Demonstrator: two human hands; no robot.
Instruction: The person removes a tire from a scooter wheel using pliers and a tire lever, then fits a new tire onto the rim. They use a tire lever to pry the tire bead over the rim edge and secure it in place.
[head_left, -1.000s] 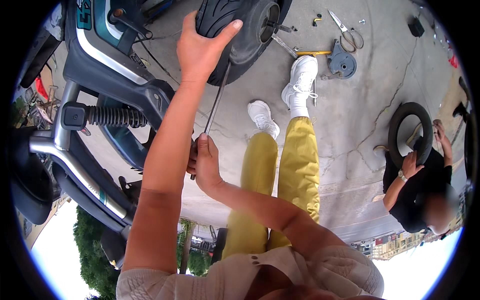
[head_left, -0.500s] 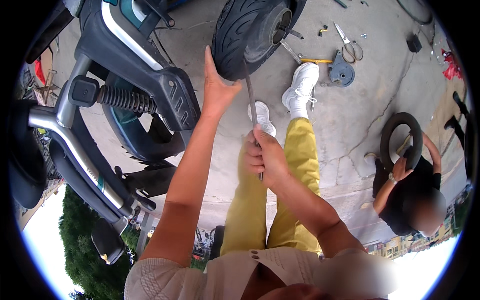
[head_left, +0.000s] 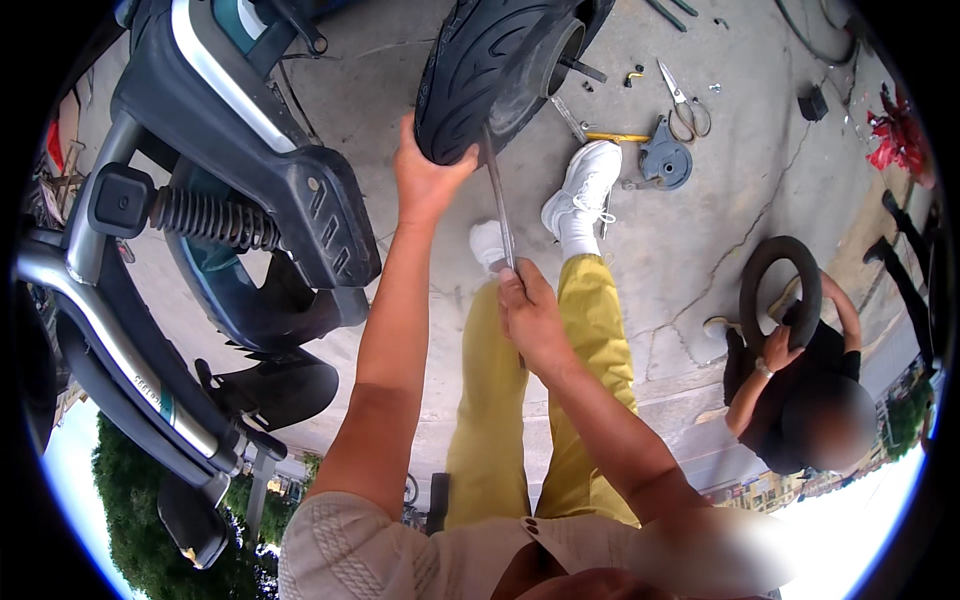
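Note:
At the top centre stands a black scooter wheel with a treaded tire (head_left: 452,95). My left hand (head_left: 432,180) is closed round the tire's near edge, thumb on one side and fingers on the other, the fingertips partly hidden. A long, thin metal tire lever (head_left: 497,195) slants up to the tire's side by the rim, its tip at or under the tire edge; I cannot tell which. My right hand (head_left: 532,315) is wrapped round the lever's lower end, above my yellow trousers.
The scooter frame (head_left: 230,110) with its shock absorber (head_left: 215,217) fills the left. On the concrete beyond my white shoe (head_left: 582,185) lie a brake plate (head_left: 665,160), a yellow-handled tool (head_left: 618,137) and scissors (head_left: 683,105). At right a person holds another tire (head_left: 752,285).
My left hand has gone from stretched fingers beside the tire to a grip round its near edge. My right hand keeps hold of the lever. The whole view has shifted slightly.

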